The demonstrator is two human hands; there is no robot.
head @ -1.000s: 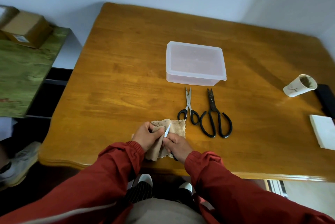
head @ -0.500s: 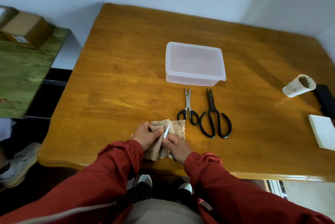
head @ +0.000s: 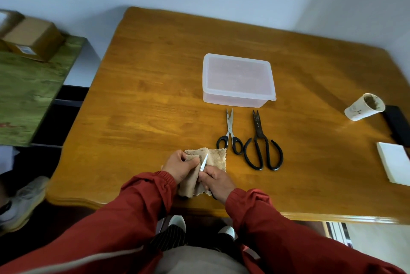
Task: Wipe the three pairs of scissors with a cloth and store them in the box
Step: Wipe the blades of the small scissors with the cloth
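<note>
A person in red sleeves stands at a glossy, honey-coloured wooden counter (head: 144, 107), seen from above. Near its front edge the left hand (head: 182, 166) has its grip curled round a fold of beige cloth (head: 218, 158), pressing it against a thin bright blade. The right hand (head: 216, 179) has its grip closed on the handle end of the slim scissors (head: 204, 161). Only the pointed blade tip and a sliver of dark handle loop below the palm show.

The cloth looks soft, nubbly and limp, with brownish marks. Its far corner lies flat on the counter beyond the hands.

To the right lie two more pairs, side by side and apart, tips pointing at the box (head: 237, 80). The steel scissors (head: 230, 134) have narrow shiny blades and small black loops, one loop just beside the cloth's corner. The iron scissors (head: 260, 145) are dull black all over, with short blades and wide curled handles. They look the heaviest and roughest.

All three are probably rigid and sharp at the tips, so the handle loops are the safest hold, with the blades wiped toward the point. Polished steel may slip inside the cloth.

The box is translucent white plastic with rounded corners and its lid on. It is likely light and may slide on the glossy wood when the lid is lifted by its corner tab.
</note>
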